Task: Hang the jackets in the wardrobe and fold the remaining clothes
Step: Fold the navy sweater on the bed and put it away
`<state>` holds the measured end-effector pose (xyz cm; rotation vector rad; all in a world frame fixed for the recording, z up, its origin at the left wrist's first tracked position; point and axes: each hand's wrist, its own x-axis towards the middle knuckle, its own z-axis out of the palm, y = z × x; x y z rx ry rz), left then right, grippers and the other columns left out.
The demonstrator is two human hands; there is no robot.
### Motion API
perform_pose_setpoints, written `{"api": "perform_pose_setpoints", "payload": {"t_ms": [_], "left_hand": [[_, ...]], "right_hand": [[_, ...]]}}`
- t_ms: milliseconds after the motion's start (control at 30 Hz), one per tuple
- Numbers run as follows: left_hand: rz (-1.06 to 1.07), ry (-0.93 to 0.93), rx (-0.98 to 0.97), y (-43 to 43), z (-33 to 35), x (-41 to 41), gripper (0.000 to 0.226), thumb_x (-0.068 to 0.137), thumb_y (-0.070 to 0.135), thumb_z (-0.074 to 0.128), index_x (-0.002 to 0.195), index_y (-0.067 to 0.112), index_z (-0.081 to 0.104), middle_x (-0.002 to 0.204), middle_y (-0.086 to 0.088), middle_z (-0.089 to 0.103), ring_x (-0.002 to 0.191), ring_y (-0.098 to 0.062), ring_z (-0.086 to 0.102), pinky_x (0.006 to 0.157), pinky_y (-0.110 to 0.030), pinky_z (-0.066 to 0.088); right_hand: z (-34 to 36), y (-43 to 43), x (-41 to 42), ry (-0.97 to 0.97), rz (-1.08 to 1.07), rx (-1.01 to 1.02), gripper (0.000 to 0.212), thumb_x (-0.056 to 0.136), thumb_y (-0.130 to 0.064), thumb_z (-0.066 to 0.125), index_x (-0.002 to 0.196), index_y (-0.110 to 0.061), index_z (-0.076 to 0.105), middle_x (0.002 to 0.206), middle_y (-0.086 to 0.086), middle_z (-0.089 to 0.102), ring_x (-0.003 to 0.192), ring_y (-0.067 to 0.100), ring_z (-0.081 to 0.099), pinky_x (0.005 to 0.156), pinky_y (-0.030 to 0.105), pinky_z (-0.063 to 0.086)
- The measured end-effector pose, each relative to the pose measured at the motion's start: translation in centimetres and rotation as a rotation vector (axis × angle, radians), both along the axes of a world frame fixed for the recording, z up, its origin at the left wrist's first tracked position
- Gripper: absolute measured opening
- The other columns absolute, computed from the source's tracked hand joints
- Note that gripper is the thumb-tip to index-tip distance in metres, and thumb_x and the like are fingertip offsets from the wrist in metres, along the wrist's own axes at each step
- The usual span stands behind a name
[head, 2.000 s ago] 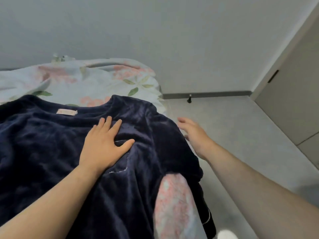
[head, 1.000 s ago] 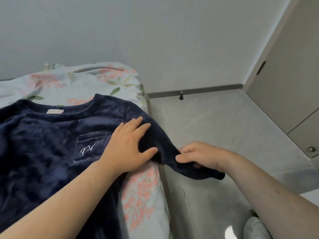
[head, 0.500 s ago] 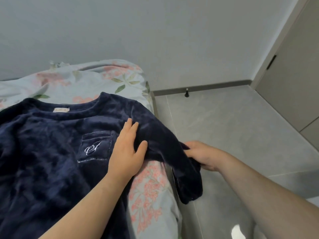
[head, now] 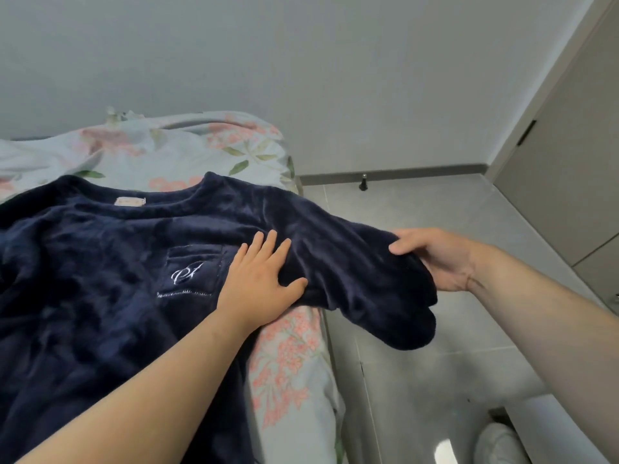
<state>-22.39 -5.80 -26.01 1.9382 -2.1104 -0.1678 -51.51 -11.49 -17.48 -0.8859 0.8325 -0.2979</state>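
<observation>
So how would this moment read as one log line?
step: folding navy top | left hand: flat on chest | right hand: gripping sleeve | bed

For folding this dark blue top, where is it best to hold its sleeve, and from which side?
Probably at the cuff end of the sleeve, from the floor side: it overhangs the bed there, where the right hand grips it.

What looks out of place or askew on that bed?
Only the dark navy fleece top: its sleeve sticks out past the edge of the floral bedsheet, held up over the floor by the right hand. The left hand presses the top flat. Nothing looks damaged.
</observation>
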Motion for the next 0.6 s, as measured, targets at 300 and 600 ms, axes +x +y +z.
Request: {"api": "perform_pose_setpoints", "payload": {"t_ms": [300, 600], "left_hand": [[0.664, 1.494, -0.074, 6.1, 9.4, -1.7, 0.035, 0.088, 0.043, 0.052, 0.077, 0.012, 0.061, 0.069, 0.003, 0.062, 0.069, -0.019, 0.056, 0.067, -0.034, 0.046], [0.678, 2.042, 0.518, 16.5, 8.9, 1.1, 0.04, 0.101, 0.036, 0.049, 0.118, 0.004, 0.068, 0.111, -0.018, 0.072, 0.097, -0.033, 0.072, 0.075, -0.041, 0.056]], "right_hand": [[8.0, 7.6, 11.7, 0.126, -0.075, -0.249, 0.033, 0.096, 0.012, 0.044, 0.127, 0.011, 0.054, 0.128, 0.023, 0.062, 0.118, 0.029, 0.062, 0.102, 0.039, 0.051], [4.6, 14.9, 14.0, 0.373, -0.468, -0.508, 0.015, 0.096, -0.011, 0.058, 0.105, -0.017, 0.068, 0.103, -0.001, 0.07, 0.101, 0.018, 0.067, 0.084, 0.025, 0.052]]}}
